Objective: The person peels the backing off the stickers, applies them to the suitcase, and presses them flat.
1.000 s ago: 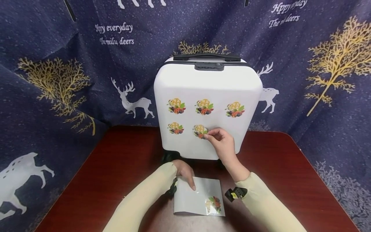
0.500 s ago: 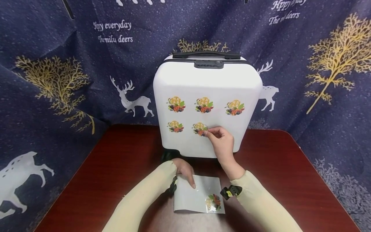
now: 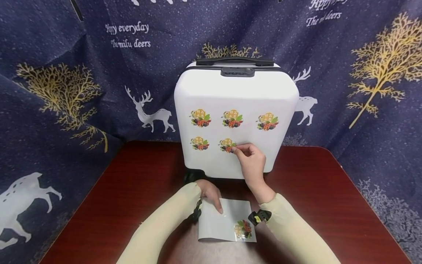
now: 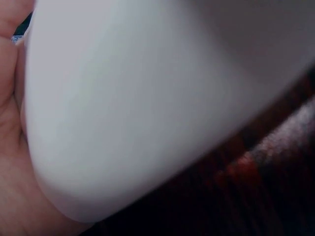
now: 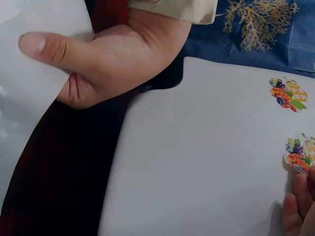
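My right hand pinches the right edge of a round fruit-print sticker at the front of an upright white suitcase. In the right wrist view the sticker lies close against the shell, with fingertips at its edge. Below, my left hand grips a white backing sheet, thumb on top and fingers underneath. One fruit sticker shows at the sheet's lower right corner. The sheet fills most of the left wrist view, curving beside the palm.
Three stickers form an upper row on the suitcase, the middle one above the pinched sticker. Another sticker is at lower left. The suitcase stands on a dark red table before a blue deer-print cloth.
The sticker's tilted right edge has come closer to the suitcase as my right hand shifts slightly. My left hand and the sheet stay put; the head view has tipped slightly.
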The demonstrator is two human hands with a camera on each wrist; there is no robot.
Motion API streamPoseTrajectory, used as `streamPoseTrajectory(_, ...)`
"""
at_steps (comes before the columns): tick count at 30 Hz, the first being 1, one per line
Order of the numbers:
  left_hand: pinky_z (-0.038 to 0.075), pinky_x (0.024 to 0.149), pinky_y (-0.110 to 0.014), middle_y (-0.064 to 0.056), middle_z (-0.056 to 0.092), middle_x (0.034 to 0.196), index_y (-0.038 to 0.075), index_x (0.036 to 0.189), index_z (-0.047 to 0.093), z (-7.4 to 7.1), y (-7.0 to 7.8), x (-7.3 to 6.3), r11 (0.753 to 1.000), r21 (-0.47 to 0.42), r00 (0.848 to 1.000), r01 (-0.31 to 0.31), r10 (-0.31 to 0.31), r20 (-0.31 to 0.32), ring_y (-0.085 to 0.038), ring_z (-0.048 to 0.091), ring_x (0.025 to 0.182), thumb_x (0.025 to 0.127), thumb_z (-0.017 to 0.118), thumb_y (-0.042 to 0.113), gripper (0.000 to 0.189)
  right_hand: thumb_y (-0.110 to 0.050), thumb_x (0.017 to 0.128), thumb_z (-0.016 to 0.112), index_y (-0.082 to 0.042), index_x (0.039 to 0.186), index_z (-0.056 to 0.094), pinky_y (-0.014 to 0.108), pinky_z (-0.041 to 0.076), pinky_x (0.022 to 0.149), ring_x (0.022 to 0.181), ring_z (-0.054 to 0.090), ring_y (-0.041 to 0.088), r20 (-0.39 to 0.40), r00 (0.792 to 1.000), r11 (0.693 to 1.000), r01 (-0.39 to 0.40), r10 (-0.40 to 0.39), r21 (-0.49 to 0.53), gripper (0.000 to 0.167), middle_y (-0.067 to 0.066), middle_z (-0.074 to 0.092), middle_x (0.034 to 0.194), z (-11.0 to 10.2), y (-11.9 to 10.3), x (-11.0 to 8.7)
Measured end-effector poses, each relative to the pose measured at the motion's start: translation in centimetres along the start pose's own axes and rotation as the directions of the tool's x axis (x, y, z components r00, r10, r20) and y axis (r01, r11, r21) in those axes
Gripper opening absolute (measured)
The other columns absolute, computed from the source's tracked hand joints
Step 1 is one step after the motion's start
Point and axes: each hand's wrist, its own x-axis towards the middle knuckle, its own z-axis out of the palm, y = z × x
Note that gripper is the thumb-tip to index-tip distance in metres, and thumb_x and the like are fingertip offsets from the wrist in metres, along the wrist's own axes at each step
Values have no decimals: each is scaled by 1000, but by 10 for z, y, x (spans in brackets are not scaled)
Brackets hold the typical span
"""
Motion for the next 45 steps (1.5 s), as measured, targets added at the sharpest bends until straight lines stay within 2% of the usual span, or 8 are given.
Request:
streamPoseTrajectory(6,47,115,-44,-12,67,133,1,127,67,0,-2,2,1000,-6,1000,0,0,-11,-21,64,116,86,79,23,48,-8,90,78,3,90,74,9,44,61,72,58,-12,-25,991,990,132,-133,-48,12,19,78,90,3,2,-2)
streamPoseTrajectory(13,51,110,-42,-9,72,123,3,122,70,-1,-3,5,1000,-17,1000,-8,8,-6,-21,67,111,86,79,22,41,-7,91,75,3,89,73,8,45,61,71,59,-11,-45,986,986,161,-162,-38,10,20,77,88,6,3,-3)
streamPoseTrajectory(17,54,106,-39,-7,74,115,4,118,72,-1,-4,7,1000,-21,1000,-15,15,1,-20,69,105,86,78,21,37,-7,91,75,3,90,73,7,45,61,71,67,3,-47,981,980,184,-187,-72,10,18,77,87,6,4,-3)
streamPoseTrajectory(23,45,117,-43,-11,70,129,4,122,71,1,-4,5,1000,18,999,-17,18,-33,-22,65,117,85,80,24,43,-5,91,75,2,88,72,8,47,63,72,73,31,-53,960,953,265,-275,-150,7,17,77,84,7,4,-3)
streamPoseTrajectory(28,43,119,-45,-11,70,130,4,120,71,2,-3,2,1000,22,999,-20,21,-38,-22,64,118,85,79,25,42,-4,90,75,2,88,71,7,47,65,72,73,31,-50,953,942,287,-299,-173,8,17,76,83,7,4,-3)
streamPoseTrajectory(34,55,105,-41,-7,76,111,6,113,74,1,-2,2,1000,-12,1000,-12,12,-6,-20,70,103,86,78,23,32,-5,90,76,2,87,72,6,43,62,68,71,29,-49,951,935,290,-306,-203,8,16,76,81,6,5,-2)
streamPoseTrajectory(41,48,114,-43,-9,72,124,5,118,72,1,-2,2,1000,15,1000,-11,11,-28,-20,66,112,85,80,25,39,-6,89,77,0,86,73,9,43,59,64,68,26,-55,945,925,303,-323,-227,8,15,76,78,6,6,-2)
streamPoseTrajectory(45,50,111,-42,-8,73,120,4,117,72,2,-1,1,1000,11,1000,-10,10,-27,-21,67,109,85,79,24,38,-7,89,77,0,86,74,10,45,59,64,68,25,-56,939,919,317,-339,-235,9,15,76,79,6,7,-2)
